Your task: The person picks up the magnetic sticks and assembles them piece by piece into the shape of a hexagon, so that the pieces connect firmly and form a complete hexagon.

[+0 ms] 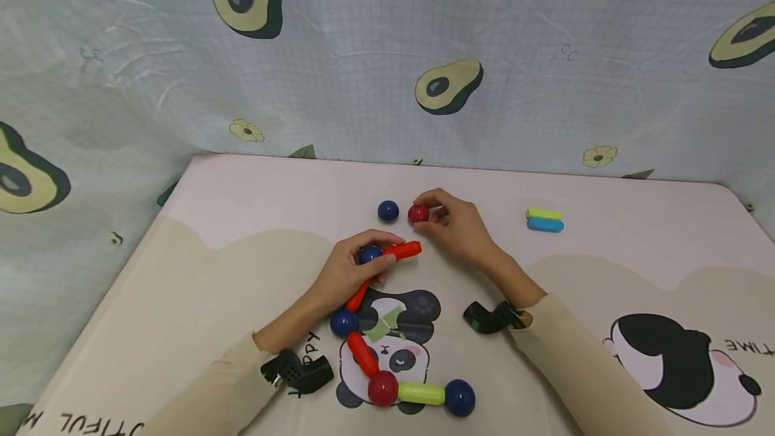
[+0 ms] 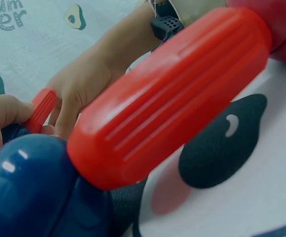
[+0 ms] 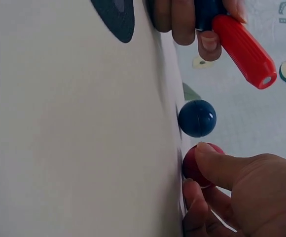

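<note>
A chain of colored rods and balls lies on the table. At its far end my left hand (image 1: 348, 268) grips a blue ball (image 1: 371, 254) and the red rod (image 1: 403, 249) sticking out of it. Down the chain follow another red rod (image 1: 358, 296), a blue ball (image 1: 344, 322), a red rod (image 1: 362, 354), a red ball (image 1: 383, 388), a light green rod (image 1: 421, 393) and a blue ball (image 1: 460, 397). Beyond the rod's free end, my right hand (image 1: 457, 227) holds a loose red ball (image 3: 197, 165) between thumb and fingers, at the tabletop.
A loose blue ball (image 1: 388, 210) lies just left of the red one. Two short rods, one yellow-green (image 1: 543, 213) and one blue (image 1: 545, 225), lie side by side at the back right. A patterned cloth (image 1: 363, 86) hangs behind the table's far edge.
</note>
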`<state>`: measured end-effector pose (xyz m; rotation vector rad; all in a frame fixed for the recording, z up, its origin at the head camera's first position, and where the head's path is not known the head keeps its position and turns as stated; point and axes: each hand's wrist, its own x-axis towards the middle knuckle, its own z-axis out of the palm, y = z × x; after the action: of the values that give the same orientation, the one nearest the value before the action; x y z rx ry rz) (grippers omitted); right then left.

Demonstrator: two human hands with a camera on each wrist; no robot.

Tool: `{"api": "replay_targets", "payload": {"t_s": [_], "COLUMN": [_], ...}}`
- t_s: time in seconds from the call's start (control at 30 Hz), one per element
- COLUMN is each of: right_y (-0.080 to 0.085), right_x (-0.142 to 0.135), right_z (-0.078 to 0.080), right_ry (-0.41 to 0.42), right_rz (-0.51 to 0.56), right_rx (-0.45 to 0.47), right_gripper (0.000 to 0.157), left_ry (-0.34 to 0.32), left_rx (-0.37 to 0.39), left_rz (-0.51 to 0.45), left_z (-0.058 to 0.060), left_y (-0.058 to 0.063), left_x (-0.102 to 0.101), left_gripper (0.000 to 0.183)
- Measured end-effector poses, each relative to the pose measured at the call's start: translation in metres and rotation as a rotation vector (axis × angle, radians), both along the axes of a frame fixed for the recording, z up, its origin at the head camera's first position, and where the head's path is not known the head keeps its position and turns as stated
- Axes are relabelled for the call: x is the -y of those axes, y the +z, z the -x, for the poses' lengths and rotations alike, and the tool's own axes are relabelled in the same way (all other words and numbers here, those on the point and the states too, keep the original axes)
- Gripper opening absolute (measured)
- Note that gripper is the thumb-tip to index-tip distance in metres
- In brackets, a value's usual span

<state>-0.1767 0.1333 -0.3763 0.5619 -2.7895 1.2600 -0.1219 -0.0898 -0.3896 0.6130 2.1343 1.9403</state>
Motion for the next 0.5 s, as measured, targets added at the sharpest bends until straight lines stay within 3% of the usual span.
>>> {"api": "replay_targets", "payload": {"t_s": [0.23,0.5], "right_y": [0.007,0.016], "right_x": [-0.020,-0.042], "right_z": [-0.017,-0.039], "right_ry": [-0.059,-0.018], "right_rz": [-0.032,-0.008], "right_rx": [0.044,0.070], "right_gripper": [0.038,0.039], "left_ry": [-0.007,-0.008], "left_rx": [-0.004,-0.014], "left_rz": [0.007,-0.006], "left_z": [0.000,0.000], "left_y": [-0.001,-0.001], "left_x": [-0.002,-0.001], "left_gripper": [0.026,0.025]}}
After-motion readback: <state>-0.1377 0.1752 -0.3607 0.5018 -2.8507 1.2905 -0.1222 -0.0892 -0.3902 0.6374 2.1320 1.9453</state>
